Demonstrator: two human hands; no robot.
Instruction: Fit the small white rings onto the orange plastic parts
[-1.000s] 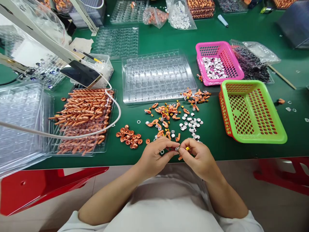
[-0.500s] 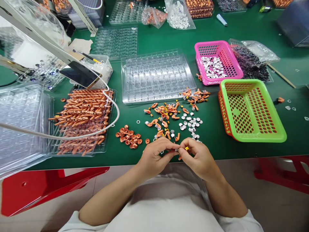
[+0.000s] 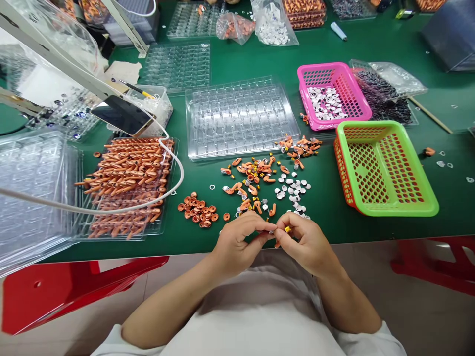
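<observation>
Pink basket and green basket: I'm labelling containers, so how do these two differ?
The pink basket stands farther from the camera; the green basket is nearer. Small white pieces partly cover the pink basket's floor, while the green basket's holed floor is in plain view. The green basket sits in a red-orange basket; none shows under the pink basket. Both are roughly rectangular, with lattice sides.
</observation>
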